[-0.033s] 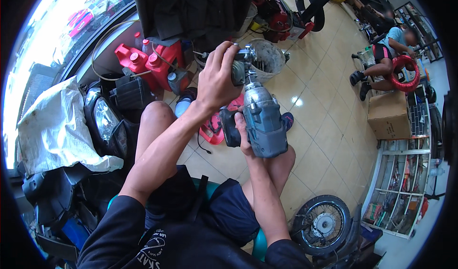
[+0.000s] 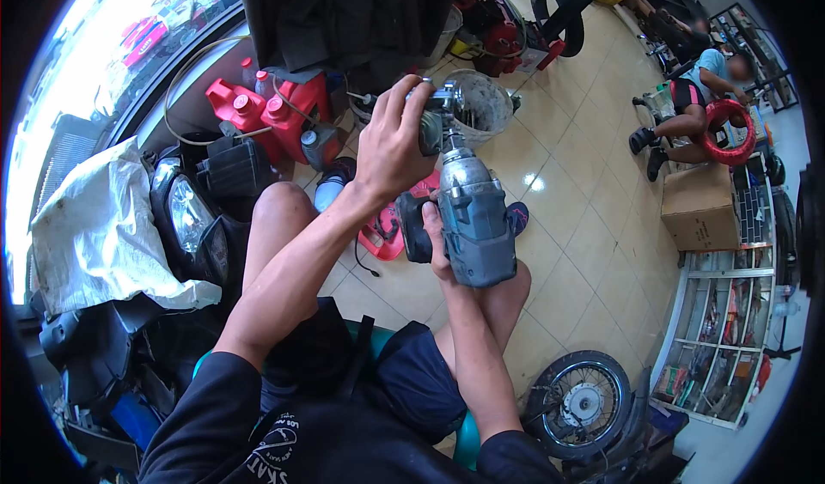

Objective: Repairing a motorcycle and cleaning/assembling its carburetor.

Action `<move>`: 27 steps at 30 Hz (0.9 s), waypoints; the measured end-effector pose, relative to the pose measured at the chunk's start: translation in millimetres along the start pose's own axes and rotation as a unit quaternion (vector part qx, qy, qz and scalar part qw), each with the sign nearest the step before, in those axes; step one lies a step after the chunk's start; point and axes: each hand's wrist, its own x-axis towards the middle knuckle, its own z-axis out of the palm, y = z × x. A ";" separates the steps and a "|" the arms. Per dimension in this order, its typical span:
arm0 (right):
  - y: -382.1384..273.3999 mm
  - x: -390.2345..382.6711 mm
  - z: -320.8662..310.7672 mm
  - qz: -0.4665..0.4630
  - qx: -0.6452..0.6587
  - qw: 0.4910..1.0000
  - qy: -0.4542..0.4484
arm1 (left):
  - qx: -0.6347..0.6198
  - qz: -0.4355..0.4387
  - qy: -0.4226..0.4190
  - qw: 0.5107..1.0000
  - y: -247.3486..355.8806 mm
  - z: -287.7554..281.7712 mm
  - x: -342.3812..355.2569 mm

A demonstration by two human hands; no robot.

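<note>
My right hand (image 2: pixel 436 231) grips a grey and black cordless impact wrench (image 2: pixel 478 242) by its handle, thumb along the side and most fingers hidden beneath. The tool's silver nose points away from me, and its socket (image 2: pixel 454 140) reaches a metal part (image 2: pixel 445 99). My left hand (image 2: pixel 394 140) is closed around that part, which has a shiny end and a dark grey body; its exact kind cannot be made out. Both hands are raised over my knees.
Beyond my hands stands a grimy bucket (image 2: pixel 488 97). Red jugs (image 2: pixel 243 106) and a headlight assembly (image 2: pixel 187 209) are to the left. A spoked wheel (image 2: pixel 584 405) lies at lower right. Farther right, a seated person (image 2: pixel 696 89) handles a red ring-shaped item (image 2: pixel 730 136) near a cardboard box (image 2: pixel 700 209).
</note>
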 end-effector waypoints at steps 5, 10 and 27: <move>-2.1 5.0 1.0 -0.017 -0.131 0.991 -0.003 | 0.025 0.016 -0.001 1.000 6.7 7.5 -5.5; 5.4 8.9 10.6 -0.012 -0.143 0.989 0.031 | 0.076 0.034 -0.011 0.996 11.0 9.4 -11.0; 32.5 0.6 8.7 0.003 -0.224 0.975 -0.005 | -0.008 0.035 -0.056 0.998 13.3 6.2 -13.0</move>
